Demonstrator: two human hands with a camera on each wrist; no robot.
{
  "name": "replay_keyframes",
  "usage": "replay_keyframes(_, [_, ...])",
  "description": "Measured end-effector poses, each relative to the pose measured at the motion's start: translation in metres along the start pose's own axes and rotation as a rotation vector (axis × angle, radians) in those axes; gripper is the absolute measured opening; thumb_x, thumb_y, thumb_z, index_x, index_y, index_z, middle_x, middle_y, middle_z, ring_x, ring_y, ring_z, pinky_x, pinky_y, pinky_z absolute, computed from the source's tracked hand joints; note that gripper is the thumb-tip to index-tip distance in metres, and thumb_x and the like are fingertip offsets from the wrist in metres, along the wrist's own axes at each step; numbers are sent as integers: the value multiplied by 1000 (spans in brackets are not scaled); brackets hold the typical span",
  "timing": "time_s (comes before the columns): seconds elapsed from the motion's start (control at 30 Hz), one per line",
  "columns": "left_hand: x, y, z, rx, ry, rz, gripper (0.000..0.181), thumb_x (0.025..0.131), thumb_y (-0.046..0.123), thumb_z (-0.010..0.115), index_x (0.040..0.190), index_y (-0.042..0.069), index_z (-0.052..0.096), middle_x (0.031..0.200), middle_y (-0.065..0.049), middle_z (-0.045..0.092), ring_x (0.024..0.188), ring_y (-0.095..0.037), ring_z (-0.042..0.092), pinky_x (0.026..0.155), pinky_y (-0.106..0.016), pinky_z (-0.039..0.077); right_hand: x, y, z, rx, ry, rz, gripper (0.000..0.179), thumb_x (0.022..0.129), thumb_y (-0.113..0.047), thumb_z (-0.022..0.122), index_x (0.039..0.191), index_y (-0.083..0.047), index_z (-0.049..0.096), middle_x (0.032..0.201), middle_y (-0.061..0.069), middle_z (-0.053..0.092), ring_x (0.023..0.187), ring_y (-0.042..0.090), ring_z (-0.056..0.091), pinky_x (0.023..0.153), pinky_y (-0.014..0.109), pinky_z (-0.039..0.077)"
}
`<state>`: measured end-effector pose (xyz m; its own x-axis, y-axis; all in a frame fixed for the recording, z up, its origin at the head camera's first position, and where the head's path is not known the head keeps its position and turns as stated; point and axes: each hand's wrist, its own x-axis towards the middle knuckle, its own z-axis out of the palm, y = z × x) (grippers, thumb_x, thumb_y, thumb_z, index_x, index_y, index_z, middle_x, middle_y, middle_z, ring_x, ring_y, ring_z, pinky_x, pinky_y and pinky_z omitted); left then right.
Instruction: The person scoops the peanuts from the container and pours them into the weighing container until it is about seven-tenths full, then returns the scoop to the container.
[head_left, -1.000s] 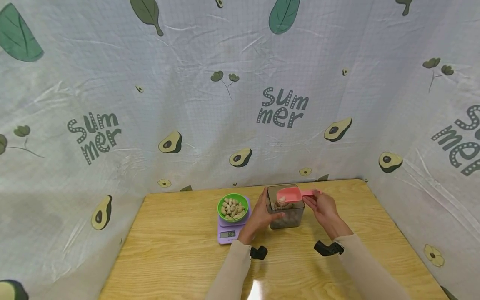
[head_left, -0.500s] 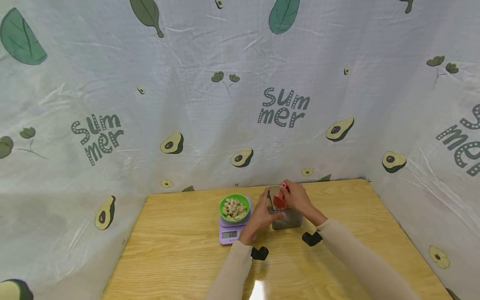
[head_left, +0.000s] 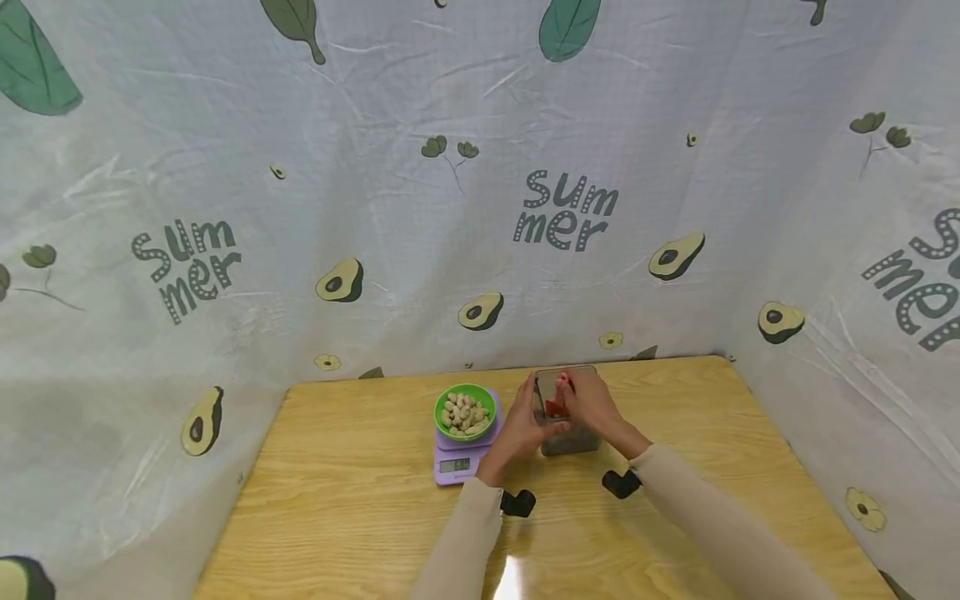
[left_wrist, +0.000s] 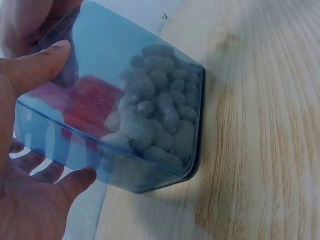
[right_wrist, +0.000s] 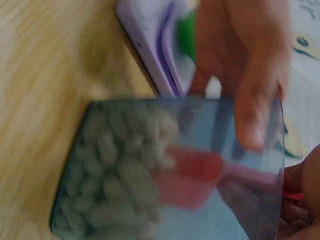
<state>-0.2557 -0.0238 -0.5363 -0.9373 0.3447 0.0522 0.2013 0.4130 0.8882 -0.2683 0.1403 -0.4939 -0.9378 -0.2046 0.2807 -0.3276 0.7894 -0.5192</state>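
Note:
A see-through grey container (head_left: 570, 442) stands on the table, its lower part filled with unshelled peanuts (left_wrist: 155, 115). My left hand (head_left: 521, 429) grips its left side near the rim, thumb across the front and fingers round the far side. From above, my right hand (head_left: 596, 404) reaches into the mouth, holding a red scoop (head_left: 556, 408) by its handle. Through the wall in the right wrist view, the scoop's bowl (right_wrist: 190, 180) meets the top of the peanut heap. Part of the scoop's handle is hidden by the right hand.
Left of the container is a purple kitchen scale (head_left: 453, 467) with a lit display. On it sits a green bowl (head_left: 437, 418) holding several peanuts. The wooden table (head_left: 352, 467) ends at a patterned white sheet (head_left: 405, 233) behind.
The right hand has moved left and down, turning the scoop from level above the container to pointing down inside it. The left hand keeps its grip.

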Motion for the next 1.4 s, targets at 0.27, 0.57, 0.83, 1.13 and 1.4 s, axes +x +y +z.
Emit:
replay_keyframes(0.27, [-3,1,-2,9,0,-10,109,81,36,80,159,12,7,164,-15,18,147,-36,30,114,-54,34,4,8,-18,285,-4,402,27,102,-16,49,110,6,64,84,17,69,63,14,64,53,26,50])
replay_keyframes(0.57, [-3,2,-3,1,8,-33,109,81,37,80,160,15,8,164,-13,17,148,-36,27,116,-54,32,0,18,-34,669,-12,613,39,106,-19,43,131,10,50,78,4,69,74,18,74,86,44,57])
replay_keyframes(0.83, [0,0,-4,3,9,-35,110,81,39,80,160,15,7,165,-13,16,149,-36,26,116,-54,31,-9,27,-38,952,82,670,40,107,-18,38,133,12,44,77,-4,66,69,4,70,73,22,58])
replay_keyframes(1.13, [-3,1,-3,-17,11,-40,111,81,35,80,160,18,5,166,-13,13,151,-35,21,117,-55,28,-17,33,-43,1214,151,720,28,108,-18,36,123,3,47,77,-3,68,74,5,72,77,21,57])
replay_keyframes(1.4, [-17,21,-24,45,34,32,109,83,48,74,160,16,3,165,-16,11,150,-39,19,115,-59,29,-17,30,-60,1327,202,694,15,107,-16,37,107,-4,46,80,1,63,73,8,71,82,23,57])
